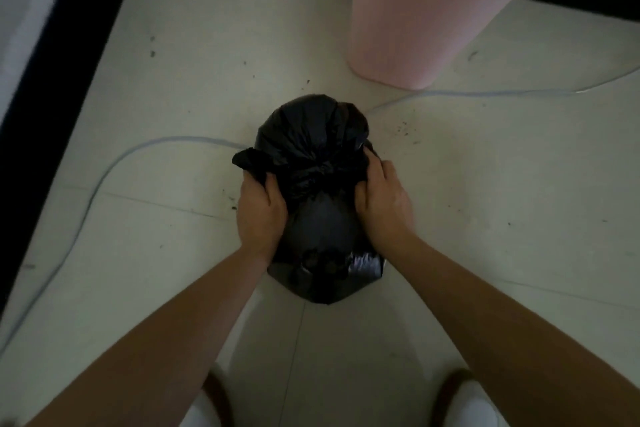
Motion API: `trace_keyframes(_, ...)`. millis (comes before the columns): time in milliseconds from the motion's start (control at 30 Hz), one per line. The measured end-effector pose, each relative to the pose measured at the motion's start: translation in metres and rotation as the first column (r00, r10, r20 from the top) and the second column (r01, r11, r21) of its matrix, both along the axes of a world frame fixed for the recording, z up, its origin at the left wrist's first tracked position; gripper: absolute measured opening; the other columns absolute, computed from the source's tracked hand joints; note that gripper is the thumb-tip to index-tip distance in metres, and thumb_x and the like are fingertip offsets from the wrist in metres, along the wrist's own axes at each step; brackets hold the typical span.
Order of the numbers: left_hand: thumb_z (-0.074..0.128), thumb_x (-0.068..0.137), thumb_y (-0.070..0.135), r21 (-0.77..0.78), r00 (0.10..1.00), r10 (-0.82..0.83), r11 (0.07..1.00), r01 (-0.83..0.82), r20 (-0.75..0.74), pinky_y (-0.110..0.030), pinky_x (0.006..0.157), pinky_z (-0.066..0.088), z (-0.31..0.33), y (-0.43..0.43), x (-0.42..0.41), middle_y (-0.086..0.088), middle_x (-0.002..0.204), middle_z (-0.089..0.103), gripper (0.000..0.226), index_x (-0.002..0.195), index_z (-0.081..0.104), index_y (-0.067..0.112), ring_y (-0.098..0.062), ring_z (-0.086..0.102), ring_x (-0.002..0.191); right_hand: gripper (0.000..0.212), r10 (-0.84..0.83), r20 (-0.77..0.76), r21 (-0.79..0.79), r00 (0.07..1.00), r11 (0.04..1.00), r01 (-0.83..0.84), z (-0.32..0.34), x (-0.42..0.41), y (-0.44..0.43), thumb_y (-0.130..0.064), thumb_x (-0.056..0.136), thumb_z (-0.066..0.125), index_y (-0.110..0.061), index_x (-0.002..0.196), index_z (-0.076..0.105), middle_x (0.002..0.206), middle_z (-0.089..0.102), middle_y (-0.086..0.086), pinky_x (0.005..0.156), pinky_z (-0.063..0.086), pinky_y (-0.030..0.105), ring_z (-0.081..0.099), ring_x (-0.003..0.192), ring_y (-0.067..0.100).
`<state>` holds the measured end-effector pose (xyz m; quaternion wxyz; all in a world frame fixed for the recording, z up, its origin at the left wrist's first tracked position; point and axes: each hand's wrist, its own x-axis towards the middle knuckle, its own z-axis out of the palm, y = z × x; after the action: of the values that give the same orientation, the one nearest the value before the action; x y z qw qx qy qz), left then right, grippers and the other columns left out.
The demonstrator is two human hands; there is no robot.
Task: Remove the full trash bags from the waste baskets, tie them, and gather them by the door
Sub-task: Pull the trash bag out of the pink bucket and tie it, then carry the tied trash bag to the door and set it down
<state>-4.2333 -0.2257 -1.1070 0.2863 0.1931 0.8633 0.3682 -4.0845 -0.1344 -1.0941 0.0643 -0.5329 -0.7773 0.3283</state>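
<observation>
- Black trash bag (322, 218): lay on the pale tiled floor (502, 201) at the centre of the view, out of any basket, its mouth gathered into a bunched neck about halfway along its length. The plastic beyond the neck puffed up into a rounded lump toward the far side; the full body lay toward the person, with small round shapes showing faintly through the plastic at the near end.
- Left hand (261, 215): was closed on a loose flap of the bag's plastic at the left of the neck; the flap stuck out past the fingers to the left.
- Right hand (382, 201): was clamped on the bag's plastic at the right of the neck, fingers curled into the folds. The two hands were apart, one on each side of the gathered neck. Whether a knot was finished could not be told.
- Pink waste basket (415, 17): stood upright on the floor beyond the bag, to the right, near it but not touching; its inside was not visible.
- Thin pale cable (114, 163): ran across the floor in a curve from the left, passed behind the bag and went on to the right below the basket.
- Dark skirting strip (62, 55): ran along the left edge of the floor.
- Dark specks of dirt (403, 130): were scattered on the tiles around the bag.
</observation>
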Motion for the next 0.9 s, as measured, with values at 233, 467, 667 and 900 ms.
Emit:
trace_keyframes(233,0.029,0.108,0.041,-0.088,0.972,-0.216,0.974,0.209,-0.092,-0.031,0.084,0.044,0.144,-0.045,-0.019,0.004,0.115,0.062,0.047,0.149,0.042,0.021,-0.016,0.059,0.099,0.064,0.064,-0.010,-0.032,0.998,0.997,-0.065,0.141,0.001,-0.023,-0.013,0.100,0.044,-0.022,0.158,0.020,0.122,0.052,0.015,0.070,0.043,0.038,0.055,0.092,0.035)
trace_keyframes(467,0.036,0.106,0.022,0.035,0.960,-0.185,0.980,0.196,-0.208,-0.028,0.075,0.038,0.413,-0.012,-0.081,-0.011,0.106,0.065,0.034,0.127,0.058,0.006,-0.029,0.063,0.097,0.068,0.287,0.043,0.231,0.957,0.929,-0.289,0.413,-0.053,0.026,-0.015,0.097,0.050,-0.020,0.158,0.021,0.128,0.054,0.023,0.056,0.038,0.035,0.058,0.075,0.040)
trace_keyframes(667,0.034,0.108,0.022,0.219,0.892,-0.096,0.953,0.211,-0.442,-0.026,0.083,0.040,0.744,-0.013,-0.132,-0.006,0.119,0.066,0.043,0.151,0.041,0.024,-0.024,0.062,0.103,0.067,0.296,0.081,0.448,0.952,0.842,-0.300,0.741,-0.105,0.035,-0.025,0.102,0.042,-0.026,0.160,0.008,0.121,0.052,0.017,0.057,0.035,0.037,0.056,0.071,0.039)
trace_keyframes(900,0.032,0.110,0.029,0.404,0.857,0.201,0.915,0.009,-0.474,-0.022,0.068,0.032,0.978,-0.076,-0.118,-0.004,0.098,0.062,0.042,0.148,0.041,0.016,-0.021,0.059,0.086,0.067,0.440,-0.215,0.577,0.872,0.777,-0.250,0.956,-0.121,-0.008,-0.026,0.099,0.043,-0.025,0.159,0.014,0.125,0.061,0.016,0.063,0.046,0.039,0.062,0.075,0.038)
